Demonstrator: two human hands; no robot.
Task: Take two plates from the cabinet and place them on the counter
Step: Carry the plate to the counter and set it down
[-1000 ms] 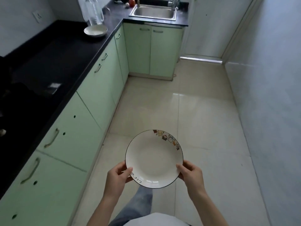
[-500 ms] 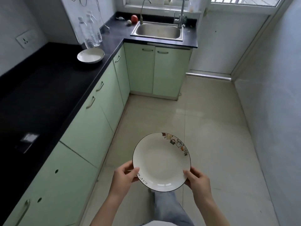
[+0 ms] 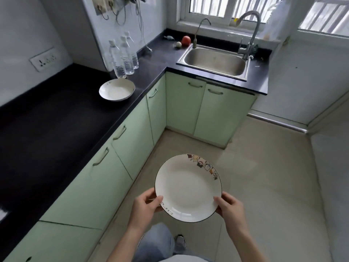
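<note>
A black L-shaped tabletop atop pale green cabinets carries a white plate, three clear water bottles just behind it, and a red fruit and small pale ball beside the inset steel sink.

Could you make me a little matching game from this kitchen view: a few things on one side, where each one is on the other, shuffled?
Things:
1. decorated plate
2. plain plate
3. water bottles
4. red fruit

Places:
A. against the wall, behind the plate on the counter
B. held over the floor by the left hand and right hand
C. beside the sink, near the small tap
D. resting on the black counter

Pairs: 1-B, 2-D, 3-A, 4-C
</note>
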